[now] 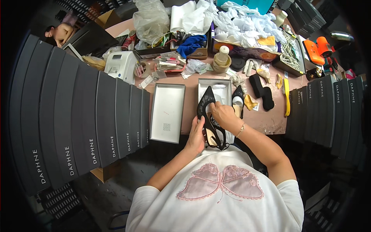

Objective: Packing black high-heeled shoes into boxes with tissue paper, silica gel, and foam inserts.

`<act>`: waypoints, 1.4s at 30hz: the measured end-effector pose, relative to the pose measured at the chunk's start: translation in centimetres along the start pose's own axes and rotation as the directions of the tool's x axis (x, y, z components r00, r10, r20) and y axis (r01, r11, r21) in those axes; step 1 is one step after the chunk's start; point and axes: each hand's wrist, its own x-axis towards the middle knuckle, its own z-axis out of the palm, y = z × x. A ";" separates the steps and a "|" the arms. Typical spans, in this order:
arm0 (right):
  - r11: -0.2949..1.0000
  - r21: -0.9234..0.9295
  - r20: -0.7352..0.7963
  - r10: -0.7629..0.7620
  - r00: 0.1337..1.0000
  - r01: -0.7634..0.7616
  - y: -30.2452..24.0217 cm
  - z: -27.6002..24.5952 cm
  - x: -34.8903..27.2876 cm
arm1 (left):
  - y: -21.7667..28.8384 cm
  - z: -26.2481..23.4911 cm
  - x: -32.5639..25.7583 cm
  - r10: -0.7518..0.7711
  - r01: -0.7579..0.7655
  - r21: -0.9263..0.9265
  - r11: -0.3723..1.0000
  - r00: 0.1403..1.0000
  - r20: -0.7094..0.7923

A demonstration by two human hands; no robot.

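A black lace pointed-toe shoe (206, 99) is tilted in front of me, toe pointing away. My left hand (197, 135) is closed around its left side. At the shoe's opening, my right hand (226, 116) has its fingers curled together; what they pinch, if anything, is hidden. Straps and a pale insole show at the near end of the shoe. Just right of my right hand lies a matching black shoe (238, 94). Beneath them sits an open white-lined shoebox (202, 82), partly covered by my hands. To the left lies the box's pale lid (168, 110), inside facing up.
Tall stacks of dark shoeboxes flank me on the left (83, 104) and right (320, 104). Farther back stand a white label printer (120, 66), a cream bottle (222, 60) and a box of crumpled tissue (247, 23). Black sponges (262, 92) and a yellow-handled brush (286, 96) lie right.
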 end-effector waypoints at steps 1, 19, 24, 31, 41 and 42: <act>0.999 -0.035 0.020 -0.018 1.000 0.019 0.3 0.6 0.6 | 0.1 0.3 0.2 0.011 -0.010 0.044 0.999 1.000 -0.020; 0.683 0.730 -0.228 0.214 0.950 0.021 0.9 -6.6 0.4 | 1.4 -1.9 3.7 -0.202 0.229 -0.172 0.958 0.966 0.160; 0.545 0.838 -0.337 0.490 0.804 0.020 2.2 -5.5 1.0 | 2.3 0.0 2.4 -0.150 0.156 -0.156 0.975 0.987 0.053; 0.875 0.430 -0.304 -0.094 0.948 0.224 0.7 -5.8 -1.4 | 0.5 -2.8 2.8 -0.153 0.160 -0.062 0.985 0.982 0.113; 0.762 0.639 -0.162 -0.005 0.987 0.109 1.0 -5.3 -2.5 | 1.7 -3.2 1.6 -0.162 0.174 -0.124 0.977 0.982 0.102; 0.762 0.634 -0.119 -0.071 0.990 0.131 0.7 -5.4 -2.6 | 1.5 -2.8 1.4 -0.124 0.126 -0.023 0.992 0.990 0.063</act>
